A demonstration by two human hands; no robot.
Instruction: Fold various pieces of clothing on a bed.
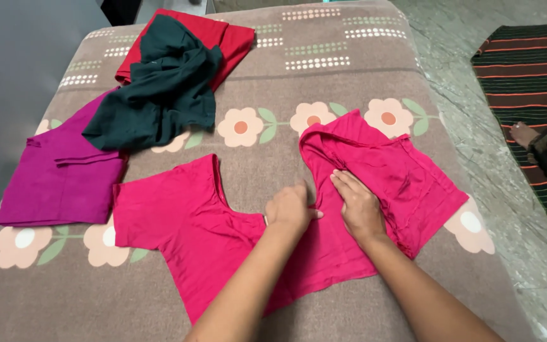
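Note:
A bright pink short-sleeved blouse (185, 221) lies spread on a brown blanket with a flower pattern (324, 82). Its right half is partly folded over and rumpled. My left hand (291, 208) rests at the middle of the blouse near the neckline, fingers curled and pressing down on the cloth. My right hand (358, 204) lies flat beside it, palm down on the folded right part, fingers together and pointing up-left. Neither hand lifts anything.
A purple garment (58, 177) lies flat at the left. A dark green garment (159, 82) is heaped over a red one (229, 35) at the back left. A marble floor (489, 152) and a striped mat (527, 69) with another person's foot (524, 133) are at the right.

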